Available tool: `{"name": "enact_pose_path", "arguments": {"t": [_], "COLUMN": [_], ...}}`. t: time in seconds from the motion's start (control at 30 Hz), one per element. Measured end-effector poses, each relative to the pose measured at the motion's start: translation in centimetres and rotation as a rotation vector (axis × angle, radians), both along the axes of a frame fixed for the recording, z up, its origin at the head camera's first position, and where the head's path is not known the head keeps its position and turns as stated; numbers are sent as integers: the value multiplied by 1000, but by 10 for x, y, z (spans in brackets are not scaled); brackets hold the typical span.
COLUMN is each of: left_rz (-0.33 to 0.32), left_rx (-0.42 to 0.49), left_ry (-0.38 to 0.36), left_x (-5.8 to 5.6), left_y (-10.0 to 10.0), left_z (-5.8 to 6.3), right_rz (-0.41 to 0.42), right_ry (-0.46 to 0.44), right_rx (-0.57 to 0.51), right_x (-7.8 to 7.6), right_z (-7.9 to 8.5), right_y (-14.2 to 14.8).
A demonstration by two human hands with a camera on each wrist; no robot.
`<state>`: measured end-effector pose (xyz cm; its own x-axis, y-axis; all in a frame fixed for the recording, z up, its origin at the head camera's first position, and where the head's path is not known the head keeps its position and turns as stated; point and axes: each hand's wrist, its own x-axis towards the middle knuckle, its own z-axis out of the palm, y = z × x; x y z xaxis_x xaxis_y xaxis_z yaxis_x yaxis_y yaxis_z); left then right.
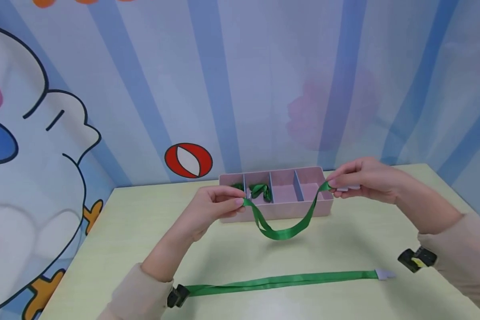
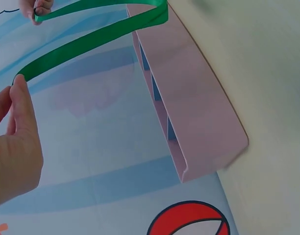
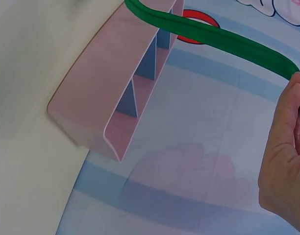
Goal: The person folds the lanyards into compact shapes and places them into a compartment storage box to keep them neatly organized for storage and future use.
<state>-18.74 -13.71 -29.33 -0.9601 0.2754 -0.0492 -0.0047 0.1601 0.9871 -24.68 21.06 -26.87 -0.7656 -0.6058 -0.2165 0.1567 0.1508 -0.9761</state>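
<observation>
A green lanyard [image 1: 282, 234] hangs in a slack loop between both hands, above the table. My left hand [image 1: 208, 209] pinches one end between thumb and fingers. At the other end, my right hand [image 1: 372, 180] pinches the strap where a pale end piece [image 1: 349, 188] pokes out, mostly covered by the fingers. Behind the loop stands a pink divided box [image 1: 280, 212]. Folded green strap [image 1: 261, 191] lies in its second compartment from the left, and more green strap [image 1: 238, 186] shows in the leftmost one, partly behind the left hand.
Nearer the front, a second green lanyard [image 1: 280, 282] lies stretched across the pale table [image 1: 144, 222], its whitish end piece [image 1: 384, 274] to the right. The box's two right compartments hold nothing visible. A printed, striped backdrop [image 1: 256, 89] rises right behind the table.
</observation>
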Motion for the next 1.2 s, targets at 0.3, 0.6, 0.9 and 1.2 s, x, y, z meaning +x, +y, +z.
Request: {"name": "enact_pose_path", "arguments": {"t": [0.3,0.6,0.9,1.2], "left_rz": [-24,-21,-31,-58], "left_rx": [48,74,119,171], "left_ry": [1,-6,-46,-46], "left_x": [-1,-3,-3,0], "left_y": [17,35,50,59], "left_z": [-3,-4,-7,-7], "right_rz": [-1,8,39,46], "right_ry": [3,1,0,26], "right_rx": [17,51,64,86], "right_x": [7,11,11,15], "right_z": [2,4,0,1], "right_y": [-25,-49,-67,-77]}}
